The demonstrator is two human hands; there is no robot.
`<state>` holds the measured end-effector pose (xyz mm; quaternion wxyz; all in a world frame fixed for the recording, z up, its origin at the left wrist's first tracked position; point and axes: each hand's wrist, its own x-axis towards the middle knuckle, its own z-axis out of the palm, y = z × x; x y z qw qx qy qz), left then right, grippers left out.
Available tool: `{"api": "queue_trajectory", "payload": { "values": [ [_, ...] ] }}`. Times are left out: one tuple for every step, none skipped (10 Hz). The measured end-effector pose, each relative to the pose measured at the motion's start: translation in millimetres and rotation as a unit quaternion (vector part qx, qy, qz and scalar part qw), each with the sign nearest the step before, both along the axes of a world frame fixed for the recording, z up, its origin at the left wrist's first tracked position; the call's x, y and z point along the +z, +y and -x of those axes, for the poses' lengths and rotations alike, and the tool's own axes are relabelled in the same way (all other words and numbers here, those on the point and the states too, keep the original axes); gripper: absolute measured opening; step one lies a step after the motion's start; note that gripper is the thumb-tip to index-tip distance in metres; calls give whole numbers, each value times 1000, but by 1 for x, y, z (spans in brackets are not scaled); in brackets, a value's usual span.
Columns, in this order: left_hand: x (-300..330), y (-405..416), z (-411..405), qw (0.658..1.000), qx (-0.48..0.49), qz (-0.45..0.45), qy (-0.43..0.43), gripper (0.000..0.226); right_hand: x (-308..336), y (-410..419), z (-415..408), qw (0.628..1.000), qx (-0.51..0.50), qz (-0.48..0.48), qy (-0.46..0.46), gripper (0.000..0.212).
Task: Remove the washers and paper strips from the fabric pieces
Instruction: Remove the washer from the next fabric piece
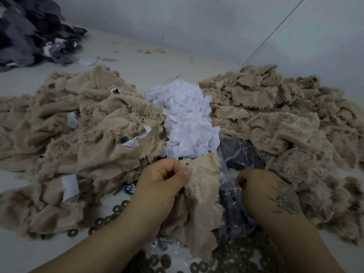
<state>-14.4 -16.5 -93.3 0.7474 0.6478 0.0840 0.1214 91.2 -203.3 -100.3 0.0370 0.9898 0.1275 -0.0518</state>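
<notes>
Both hands sat low at centre. Left hand (163,180) was curled tight, thumb pinching the top edge of a beige fabric piece (199,203) against the fingers. Right hand (264,192), tattoo on its back, was loosely curled just right of that piece, fingertips down at the clear plastic bag (232,186); whether it pinched anything could not be told. Held piece hung between the two hands, mesh backing facing up, furry edge along the thumb; its lower part draped over the bag and the washers below.

Loose washers (118,209) lay scattered on the surface under and left of the left forearm, more (199,266) spread along the bottom edge between the arms. Bag was crumpled, dark inside, contents unclear.

White paper strips (187,119) were heaped in a pile just beyond the hands, between two beige heaps. Left heap (78,134) was rumpled fabric pieces with paper strips (136,139) showing on them and a washer (123,139) beside one strip. Right heap (285,119) was flatter-stacked beige furry pieces, no paper seen on top.

Pale surface (137,62) ran back to a grey wall (197,22). Dark grey fabric pile (29,32) sat far left at the back, well apart from the beige heaps. Small scraps and fluff littered the surface near the wall.
</notes>
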Motion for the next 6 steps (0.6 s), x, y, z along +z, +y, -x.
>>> {"api": "queue_trajectory", "payload": {
  "values": [
    [0,0,0,1000,-3,-1,0,41,4,6,1,999,-17,14,27,24],
    [0,0,0,1000,-2,0,0,42,5,2,0,1000,-19,-17,-15,20],
    [-1,0,0,1000,-1,1,3,41,6,0,-5,999,-23,-24,18,17],
    [-2,0,0,1000,0,-1,6,40,3,5,-2,998,-20,-56,35,14],
    [-2,-1,-1,1000,-1,0,5,41,1,3,-4,998,-13,-59,23,22],
    [-3,0,-1,1000,0,0,6,41,3,2,-8,995,-7,-36,95,32]
  ]
}}
